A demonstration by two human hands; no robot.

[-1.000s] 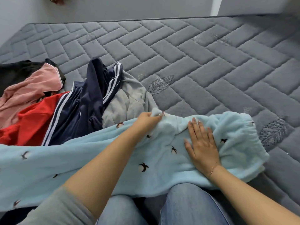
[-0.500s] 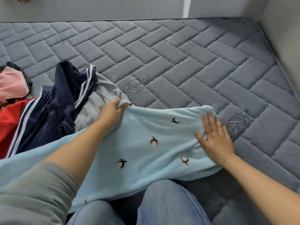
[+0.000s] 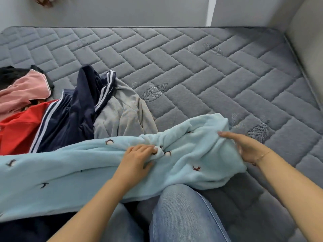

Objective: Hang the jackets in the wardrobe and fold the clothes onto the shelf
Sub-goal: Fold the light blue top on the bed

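Observation:
A light blue fleece garment (image 3: 70, 172) with small dark bird motifs lies across my lap and the grey quilted mattress (image 3: 192, 67). My left hand (image 3: 138, 159) pinches a bunched fold near its middle. My right hand (image 3: 244, 147) grips the garment's right end, fingers on top and thumb below. A pile of clothes lies to the left: a grey top (image 3: 122, 116), a navy jacket with white stripes (image 3: 75, 116), a red garment (image 3: 19, 130), a pink one (image 3: 22, 93) and a black one (image 3: 12, 74).
My knees in blue jeans (image 3: 181, 215) are under the blue garment. A pale wall (image 3: 305, 49) runs along the mattress's right edge and a grey wall (image 3: 122, 11) stands behind it. The wardrobe and shelf are out of view.
My left hand came down from the garment's upper edge to its middle and bunched the fabric. My right hand went from lying flat to gripping the right end. The cloth is now gathered.

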